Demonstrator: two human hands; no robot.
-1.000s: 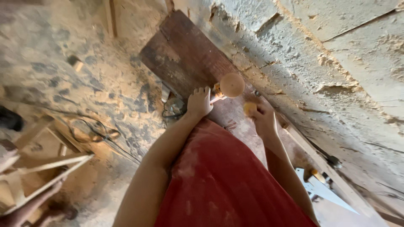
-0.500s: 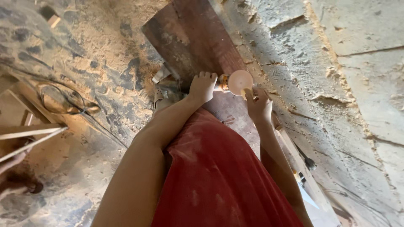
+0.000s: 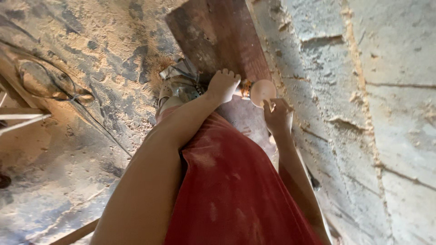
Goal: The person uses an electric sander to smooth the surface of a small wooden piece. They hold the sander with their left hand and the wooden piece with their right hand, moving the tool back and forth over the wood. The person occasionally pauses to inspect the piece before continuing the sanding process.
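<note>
Left hand (image 3: 222,85) clenched around a sander (image 3: 247,89) – its round disc (image 3: 262,92) beside a dark plank (image 3: 218,38) – right hand (image 3: 278,115) pinching the disc's edge; likely stiff, weighty, best gripped by its body.

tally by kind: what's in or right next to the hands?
Hands: 2, left hand, right hand
Power tool with round disc: 1
Dark wooden plank: 1
Cable loop on floor: 1
Total: 5
</note>
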